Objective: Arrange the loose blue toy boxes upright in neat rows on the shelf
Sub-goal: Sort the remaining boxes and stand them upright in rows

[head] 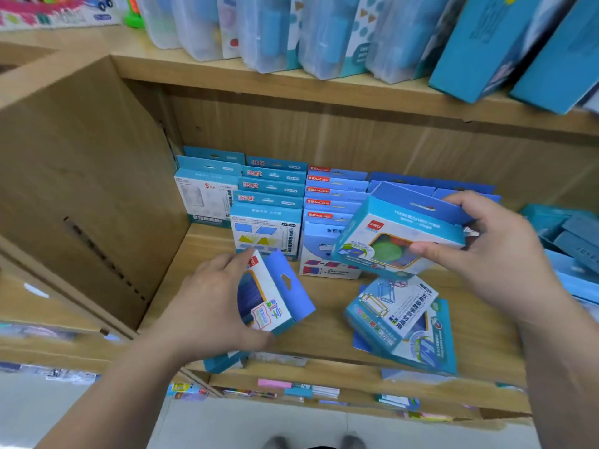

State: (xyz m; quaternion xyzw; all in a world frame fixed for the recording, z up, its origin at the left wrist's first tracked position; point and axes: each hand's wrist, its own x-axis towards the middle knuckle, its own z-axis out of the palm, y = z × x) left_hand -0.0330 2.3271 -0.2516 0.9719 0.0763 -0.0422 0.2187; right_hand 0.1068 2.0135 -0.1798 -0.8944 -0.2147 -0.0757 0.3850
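Head view, nearest: two shoe tips (353, 442) are seen at the bottom edge, on a pale floor.
Left hand: the left hand (210, 296) is curled round a small blue box (275, 299), which is held tilted just above the front of the shelf (324, 338), its hang tab pointing up and to the right.
Loose boxes: several flat boxes (402, 322) are stacked askew on the shelf near its front edge, right of the small blue box.
Right hand: the right hand (496, 254) is clasped on a larger blue box (398, 234), thumb on the printed face and fingers over the tab end; the box is held tilted in the air, above the loose boxes.
Upright rows: blue boxes (269, 205) are stood in files running front to back against the rear wall, partly hidden behind the larger blue box.
Right end: darker blue boxes (570, 234) are lying jumbled.
Upper shelf: clear plastic cases (259, 30) and teal cartons (505, 43) are leaned in a row.
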